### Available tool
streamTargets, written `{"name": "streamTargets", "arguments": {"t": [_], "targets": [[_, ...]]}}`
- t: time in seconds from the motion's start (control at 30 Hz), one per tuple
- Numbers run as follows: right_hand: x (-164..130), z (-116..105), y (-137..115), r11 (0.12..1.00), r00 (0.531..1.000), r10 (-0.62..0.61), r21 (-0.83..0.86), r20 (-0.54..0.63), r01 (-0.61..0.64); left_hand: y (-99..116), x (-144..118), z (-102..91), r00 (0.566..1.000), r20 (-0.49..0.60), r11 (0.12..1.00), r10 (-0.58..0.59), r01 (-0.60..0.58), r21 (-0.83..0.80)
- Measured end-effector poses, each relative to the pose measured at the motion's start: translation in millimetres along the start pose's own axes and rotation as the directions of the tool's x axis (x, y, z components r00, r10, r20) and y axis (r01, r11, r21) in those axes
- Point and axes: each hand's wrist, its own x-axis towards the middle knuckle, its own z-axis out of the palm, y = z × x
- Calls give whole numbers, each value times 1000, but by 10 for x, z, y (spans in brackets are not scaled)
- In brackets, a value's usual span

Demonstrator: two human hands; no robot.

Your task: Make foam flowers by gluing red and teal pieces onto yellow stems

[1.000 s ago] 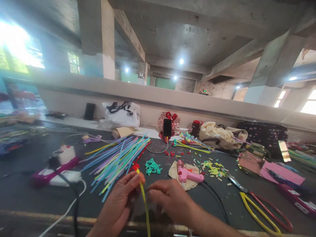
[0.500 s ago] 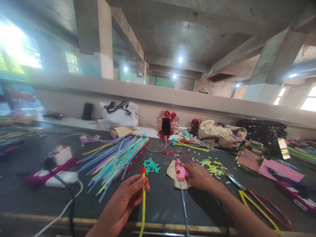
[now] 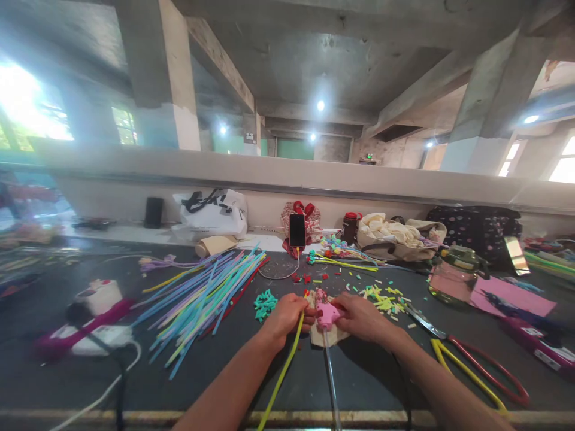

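Observation:
My left hand [image 3: 287, 317] pinches a yellow chenille stem [image 3: 290, 358] near its upper end, where a small red piece [image 3: 306, 293] sits at the tip. The stem's long tail hangs down past the table's front edge. Beside it, my right hand [image 3: 359, 316] grips a pink hot glue gun [image 3: 327, 314] that rests on a tan cloth or paper pad [image 3: 320, 340]. A clear glue stick [image 3: 331, 371] sticks out of the gun's rear toward me. The red tip is close to the left of the gun's nozzle end; whether they touch I cannot tell.
Many coloured stems [image 3: 215, 287] lie to the left. Short teal pieces [image 3: 265, 304] and yellow pieces [image 3: 381, 299] lie in piles. Scissors [image 3: 431, 326] with red and yellow handles lie right. A propped phone [image 3: 297, 230], a green bottle [image 3: 453, 275] and a power strip [image 3: 108, 326] stand around.
My left hand has moved right and forward, bringing the red-tipped yellow stem beside the glue gun. My right hand stays on the gun. The camera view has shifted slightly.

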Motion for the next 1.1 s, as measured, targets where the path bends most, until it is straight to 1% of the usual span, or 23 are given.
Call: {"name": "streamTargets", "arguments": {"t": [0.13,0.27,0.4,0.53,0.6,0.7,0.8,0.9,1.0,1.1], "targets": [[-18,-64,36,990,1000,3,144,-28,1,-64,83,-2,999,-50,997,-1,5,81],[-35,-224,103,945,997,46,325,-61,-23,-73,117,-14,996,-87,990,11,2,143],[-36,-355,205,849,993,95,527,-67,-46,-79,123,-22,995,-98,982,34,-15,187],[-3,-381,286,727,988,149,681,-33,-87,-108,121,-11,990,-128,974,53,-23,226],[8,-382,295,680,985,173,725,-15,-108,-110,116,-11,988,-135,969,74,-39,245],[-3,-387,266,625,981,194,770,4,-127,-49,96,-51,982,-126,957,142,-103,272],[-17,-376,224,583,979,200,800,31,-144,100,50,-137,970,-106,940,218,-180,289],[16,-338,207,561,980,189,811,70,-166,258,-25,-188,965,-94,939,246,-214,268],[95,-286,210,556,977,189,810,95,-186,311,-99,-124,968,-57,949,246,-229,215],[159,-239,209,548,973,196,810,120,-210,220,-111,33,980,15,972,198,-198,126]]}}
